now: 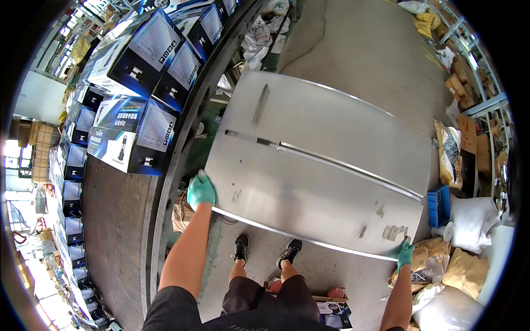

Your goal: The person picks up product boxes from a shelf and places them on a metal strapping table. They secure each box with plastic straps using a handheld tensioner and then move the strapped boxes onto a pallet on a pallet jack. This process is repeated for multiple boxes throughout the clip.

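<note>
A large grey sheet-metal panel (309, 198) spans the space in front of my legs, held off the floor. A long raised seam or slot runs across its middle, with small holes and scuff marks on its face. My left hand (201, 191), in a green glove, grips the panel's near left corner, fingers wrapped over the edge. At the near right corner my right hand (406, 252), also green-gloved, is closed on the edge. The undersides of both grips are hidden by the panel.
On the left, a dark metal workbench (113, 215) carries stacked blue-and-white boxes (141, 132). Along the right stand a shelf rack (486, 105), a blue bin (439, 207), brown paper sacks (466, 273) and white bags (473, 220). Another box (334, 314) lies beside my legs.
</note>
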